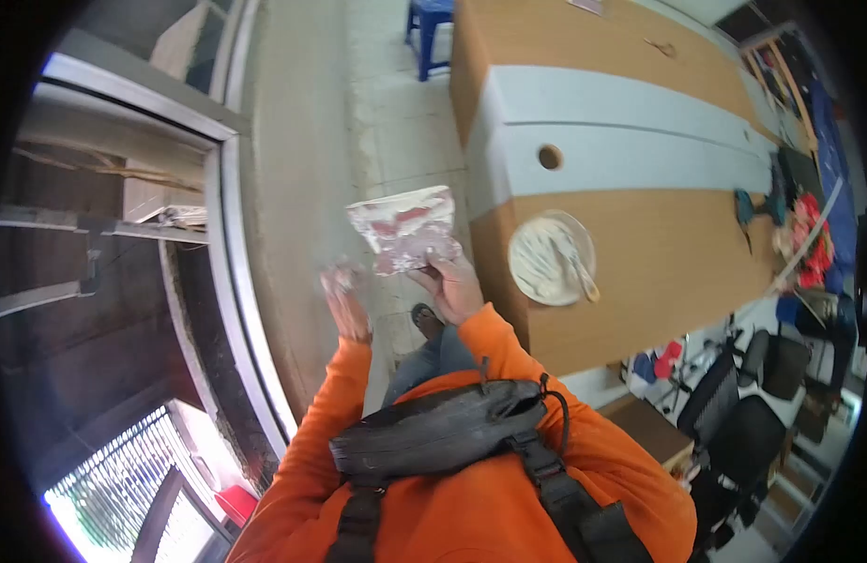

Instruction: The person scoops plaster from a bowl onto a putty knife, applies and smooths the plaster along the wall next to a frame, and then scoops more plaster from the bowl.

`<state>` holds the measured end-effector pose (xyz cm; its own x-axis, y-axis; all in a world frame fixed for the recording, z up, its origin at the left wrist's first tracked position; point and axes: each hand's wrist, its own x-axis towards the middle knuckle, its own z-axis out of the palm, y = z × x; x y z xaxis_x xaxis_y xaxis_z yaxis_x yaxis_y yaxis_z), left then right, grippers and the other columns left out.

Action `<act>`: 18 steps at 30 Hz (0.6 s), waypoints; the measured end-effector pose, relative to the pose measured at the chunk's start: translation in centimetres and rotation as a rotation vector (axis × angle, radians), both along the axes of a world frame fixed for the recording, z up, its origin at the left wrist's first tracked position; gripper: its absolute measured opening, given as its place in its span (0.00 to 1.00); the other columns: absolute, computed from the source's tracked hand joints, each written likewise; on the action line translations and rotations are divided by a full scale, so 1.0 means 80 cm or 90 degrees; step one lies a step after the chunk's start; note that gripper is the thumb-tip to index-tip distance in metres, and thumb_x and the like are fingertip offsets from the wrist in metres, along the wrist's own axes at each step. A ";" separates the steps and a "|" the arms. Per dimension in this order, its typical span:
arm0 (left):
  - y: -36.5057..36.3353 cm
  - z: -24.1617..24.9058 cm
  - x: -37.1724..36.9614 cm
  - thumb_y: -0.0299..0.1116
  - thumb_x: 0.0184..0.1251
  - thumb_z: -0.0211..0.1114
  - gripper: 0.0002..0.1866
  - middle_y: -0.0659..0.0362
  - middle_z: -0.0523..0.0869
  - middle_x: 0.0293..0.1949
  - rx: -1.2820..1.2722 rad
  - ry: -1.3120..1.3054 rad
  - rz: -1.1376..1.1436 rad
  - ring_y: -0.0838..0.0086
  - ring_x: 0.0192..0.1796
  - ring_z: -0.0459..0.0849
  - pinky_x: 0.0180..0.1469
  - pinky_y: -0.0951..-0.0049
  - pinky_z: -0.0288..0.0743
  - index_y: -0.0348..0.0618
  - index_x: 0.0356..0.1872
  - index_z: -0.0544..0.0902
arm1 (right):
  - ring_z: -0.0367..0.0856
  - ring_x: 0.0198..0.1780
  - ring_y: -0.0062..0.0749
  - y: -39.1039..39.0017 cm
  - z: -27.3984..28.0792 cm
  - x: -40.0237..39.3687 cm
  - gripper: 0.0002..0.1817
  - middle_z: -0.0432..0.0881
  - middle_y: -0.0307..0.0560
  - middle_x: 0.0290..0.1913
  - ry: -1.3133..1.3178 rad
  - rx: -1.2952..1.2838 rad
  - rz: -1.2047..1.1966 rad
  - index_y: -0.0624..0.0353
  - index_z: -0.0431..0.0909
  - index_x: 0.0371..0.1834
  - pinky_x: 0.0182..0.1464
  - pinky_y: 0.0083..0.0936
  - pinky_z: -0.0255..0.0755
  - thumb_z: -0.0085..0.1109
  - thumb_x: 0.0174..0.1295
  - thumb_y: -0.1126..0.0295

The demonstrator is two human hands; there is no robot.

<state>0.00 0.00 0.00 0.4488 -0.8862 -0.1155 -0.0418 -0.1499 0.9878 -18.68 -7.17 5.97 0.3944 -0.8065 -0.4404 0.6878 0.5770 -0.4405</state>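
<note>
The right hand (449,286) is closed around the lower edge of a flat trowel board (405,228), thumb and fingers clamping it so that it stands up in front of the person's chest, its face smeared with white filler and reddish patches. The left hand (344,302) is just beside the board, to its left and a little lower, raised with fingers loosely curled; its fingertips are blurred and pale with filler, and I cannot tell whether they pinch anything. Both hands come out of orange sleeves (326,413), and a black strap harness (433,436) sits across the chest below them.

To the right of the board stands a long wooden table (659,253), with a pale grey panel (631,141) lying across it, a round hole (550,157) cut near its left end. On the table's near left corner, close to the right hand but apart from it, rests a round dish of white filler (549,258) with a tool (576,266) lying in it. A green drill (757,208) lies farther right on the table. A metal window frame (229,281) runs down the left side, and a blue stool (430,33) stands on the floor at the far end.
</note>
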 end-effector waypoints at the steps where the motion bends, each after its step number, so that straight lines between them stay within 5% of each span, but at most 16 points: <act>1: 0.008 -0.001 -0.042 0.50 0.77 0.54 0.29 0.50 0.79 0.51 -0.003 0.067 -0.019 0.65 0.48 0.78 0.60 0.65 0.70 0.32 0.63 0.73 | 0.80 0.59 0.38 -0.001 -0.005 -0.007 0.23 0.79 0.48 0.57 0.009 0.012 -0.013 0.57 0.67 0.66 0.52 0.27 0.84 0.59 0.70 0.69; 2: 0.009 0.008 -0.076 0.50 0.77 0.54 0.29 0.50 0.79 0.51 -0.004 0.104 -0.040 0.65 0.48 0.78 0.60 0.65 0.70 0.32 0.63 0.73 | 0.83 0.51 0.32 0.002 -0.009 -0.019 0.18 0.80 0.46 0.51 0.023 0.025 -0.029 0.60 0.70 0.62 0.51 0.27 0.85 0.58 0.71 0.70; 3: 0.073 0.084 -0.028 0.48 0.78 0.53 0.27 0.52 0.79 0.50 0.049 0.110 -0.058 0.66 0.47 0.78 0.57 0.65 0.71 0.32 0.60 0.74 | 0.83 0.51 0.32 0.071 0.002 0.041 0.18 0.80 0.46 0.51 -0.072 0.075 -0.042 0.60 0.70 0.62 0.51 0.27 0.85 0.58 0.71 0.70; 5: 0.079 0.052 -0.073 0.47 0.78 0.52 0.25 0.54 0.80 0.50 0.042 0.271 -0.068 0.67 0.46 0.78 0.54 0.66 0.72 0.31 0.58 0.76 | 0.83 0.46 0.30 0.089 -0.012 -0.001 0.17 0.79 0.46 0.51 -0.028 0.071 0.076 0.60 0.71 0.60 0.50 0.27 0.85 0.58 0.71 0.69; 6: 0.087 -0.009 -0.082 0.47 0.80 0.50 0.25 0.53 0.80 0.53 0.105 0.167 -0.144 0.66 0.51 0.79 0.55 0.67 0.74 0.33 0.62 0.73 | 0.84 0.45 0.27 0.091 0.012 -0.031 0.12 0.81 0.44 0.46 0.067 0.073 0.097 0.59 0.77 0.53 0.45 0.24 0.84 0.58 0.72 0.66; 7: 0.083 0.001 -0.091 0.46 0.81 0.49 0.23 0.52 0.81 0.51 0.089 0.066 -0.160 0.66 0.49 0.80 0.52 0.67 0.76 0.34 0.59 0.74 | 0.84 0.45 0.27 0.091 0.028 -0.051 0.12 0.81 0.44 0.46 0.077 0.075 0.103 0.59 0.77 0.53 0.45 0.24 0.84 0.58 0.72 0.66; 9: 0.074 0.026 -0.108 0.43 0.82 0.47 0.20 0.51 0.84 0.46 0.061 -0.142 -0.171 0.67 0.46 0.83 0.47 0.66 0.78 0.34 0.55 0.77 | 0.84 0.41 0.31 0.087 0.053 -0.109 0.09 0.83 0.45 0.38 0.415 0.001 0.430 0.58 0.81 0.45 0.38 0.26 0.81 0.58 0.71 0.65; 11: 0.058 0.036 -0.111 0.43 0.83 0.46 0.19 0.50 0.85 0.42 0.061 0.409 -0.145 0.68 0.41 0.85 0.43 0.68 0.80 0.36 0.52 0.77 | 0.84 0.38 0.41 0.094 0.069 -0.165 0.10 0.84 0.48 0.32 0.972 -0.366 0.279 0.58 0.83 0.39 0.36 0.32 0.77 0.61 0.68 0.63; 13: 0.038 0.029 -0.120 0.43 0.83 0.46 0.19 0.51 0.86 0.43 0.074 0.402 -0.153 0.69 0.37 0.85 0.41 0.69 0.79 0.36 0.53 0.77 | 0.81 0.37 0.50 0.080 0.030 -0.244 0.13 0.83 0.52 0.37 1.091 -0.518 -0.004 0.58 0.82 0.42 0.39 0.41 0.75 0.65 0.62 0.61; 16: 0.007 -0.026 -0.148 0.45 0.82 0.47 0.22 0.46 0.85 0.46 0.075 0.350 -0.196 0.63 0.44 0.85 0.47 0.64 0.80 0.32 0.55 0.75 | 0.80 0.40 0.50 0.054 0.025 -0.310 0.15 0.82 0.53 0.41 1.291 -0.630 -0.004 0.59 0.81 0.42 0.43 0.42 0.75 0.67 0.60 0.60; 18: -0.017 -0.073 -0.178 0.47 0.81 0.49 0.23 0.50 0.84 0.50 0.104 0.546 -0.225 0.67 0.46 0.85 0.46 0.67 0.79 0.36 0.58 0.75 | 0.79 0.46 0.50 0.049 0.018 -0.325 0.15 0.80 0.54 0.44 1.326 -0.618 0.125 0.59 0.81 0.43 0.48 0.42 0.75 0.67 0.60 0.61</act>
